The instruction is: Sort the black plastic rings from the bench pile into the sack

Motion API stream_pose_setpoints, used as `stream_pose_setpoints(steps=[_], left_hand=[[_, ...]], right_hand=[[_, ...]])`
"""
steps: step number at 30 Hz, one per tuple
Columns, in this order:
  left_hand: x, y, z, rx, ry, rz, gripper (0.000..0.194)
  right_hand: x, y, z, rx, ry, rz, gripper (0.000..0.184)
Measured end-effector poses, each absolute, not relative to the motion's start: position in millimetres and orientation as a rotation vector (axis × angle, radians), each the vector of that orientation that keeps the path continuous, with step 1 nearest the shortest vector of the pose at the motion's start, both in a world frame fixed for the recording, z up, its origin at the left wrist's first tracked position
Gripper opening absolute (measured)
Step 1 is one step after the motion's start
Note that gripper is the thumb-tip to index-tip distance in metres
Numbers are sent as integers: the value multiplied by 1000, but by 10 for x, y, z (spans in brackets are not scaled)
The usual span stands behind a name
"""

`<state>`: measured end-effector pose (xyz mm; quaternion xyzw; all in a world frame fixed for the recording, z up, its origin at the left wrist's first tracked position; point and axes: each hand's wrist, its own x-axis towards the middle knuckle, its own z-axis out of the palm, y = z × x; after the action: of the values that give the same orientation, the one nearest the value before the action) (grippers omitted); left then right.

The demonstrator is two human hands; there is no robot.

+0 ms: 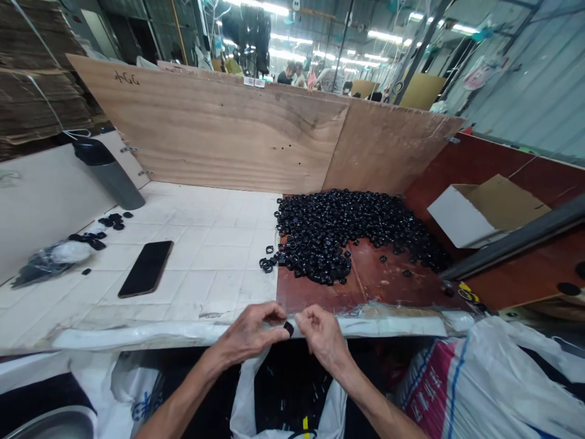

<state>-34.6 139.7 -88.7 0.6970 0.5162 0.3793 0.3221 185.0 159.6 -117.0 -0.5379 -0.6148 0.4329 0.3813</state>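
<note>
Between the thumb and fingers of my left hand (256,329) is a small black plastic piece (288,328), held over the padded front edge of the table. My right hand (322,336) is close beside it, thumb and fingers pinched together; whatever they may grip is too small to make out. Beneath both hands an opened white sack (245,396) holds dark contents. A large heap of small black ring-like parts (347,225) lies on the red-brown board beyond my hands.
A phone (146,269), a grey bottle (114,174) and a plastic bag of black pieces (52,259) lie on the left. An open carton (470,213) and a metal bar (516,236) are at right. A wooden panel (219,134) closes the back. Full sacks (493,378) stand at lower right.
</note>
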Motion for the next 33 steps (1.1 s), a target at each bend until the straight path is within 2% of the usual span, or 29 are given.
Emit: stream_pose_setpoints(steps=[2, 5, 8, 14, 17, 20, 23, 28, 33], left_hand=[[-562, 1622, -978, 1892, 1679, 1029, 35], [-753, 2043, -1134, 1895, 2068, 963, 73], [-701, 2323, -1228, 2016, 2069, 756, 85], [-225, 2198, -1185, 2187, 1884, 647, 54], [-114, 2003, -1106, 2148, 1791, 738, 63], [-153, 1833, -1089, 2061, 1708, 946, 69], [-231, 1730, -1167, 1916, 1783, 1095, 51], [-185, 1737, -1253, 1964, 1789, 1011, 16], [-80, 1753, -1168, 2032, 1800, 909, 11]], right_hand=[[2032, 1773, -1203, -1479, -1644, 791, 27], [2179, 2030, -1215, -1615, -1728, 424, 37], [2131, 2175, -1230, -1633, -1832, 312, 42], [1890, 2252, -1320, -1422, -1897, 337, 37], [1863, 2230, -1324, -1364, -1899, 364, 37], [1861, 2153, -1257, -1312, -1905, 353, 28], [1826, 2078, -1173, -1186, -1993, 368, 21], [1756, 2065, -1205, -1118, -2178, 398, 20], [1801, 2088, -1303, -1068, -2206, 466, 18]])
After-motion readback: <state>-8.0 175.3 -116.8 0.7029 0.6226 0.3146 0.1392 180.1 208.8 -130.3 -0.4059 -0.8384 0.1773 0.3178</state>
